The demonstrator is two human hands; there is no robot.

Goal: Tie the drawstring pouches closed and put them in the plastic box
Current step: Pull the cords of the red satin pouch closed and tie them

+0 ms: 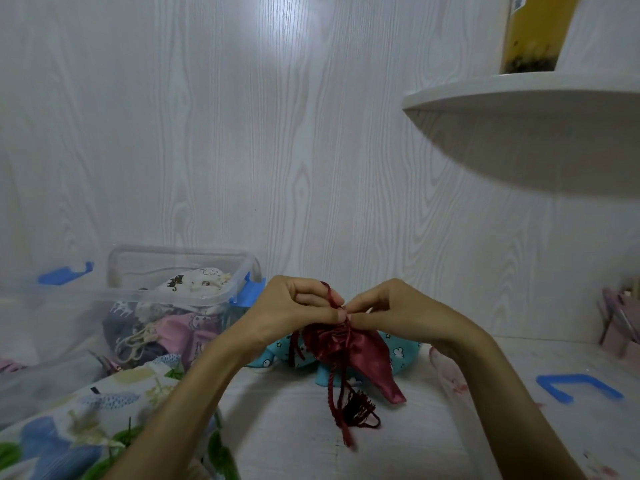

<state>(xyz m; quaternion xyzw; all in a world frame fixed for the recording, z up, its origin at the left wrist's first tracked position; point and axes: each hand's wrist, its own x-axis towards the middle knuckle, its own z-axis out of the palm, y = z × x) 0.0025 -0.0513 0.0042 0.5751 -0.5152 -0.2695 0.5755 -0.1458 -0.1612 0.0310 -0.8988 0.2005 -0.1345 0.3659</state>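
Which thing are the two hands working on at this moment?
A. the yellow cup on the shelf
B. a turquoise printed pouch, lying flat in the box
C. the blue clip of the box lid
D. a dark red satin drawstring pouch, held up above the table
D: the left hand and right hand pinch the cord at the neck of the dark red satin drawstring pouch.

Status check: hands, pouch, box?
Both hands, left and right, pinching the red pouch's cord, mid-tie. Box open, pouches inside. Teal pouch waiting behind. Nothing blocking.

one plastic box (180,271), two hands (294,306) (391,310) — one red pouch (360,358)
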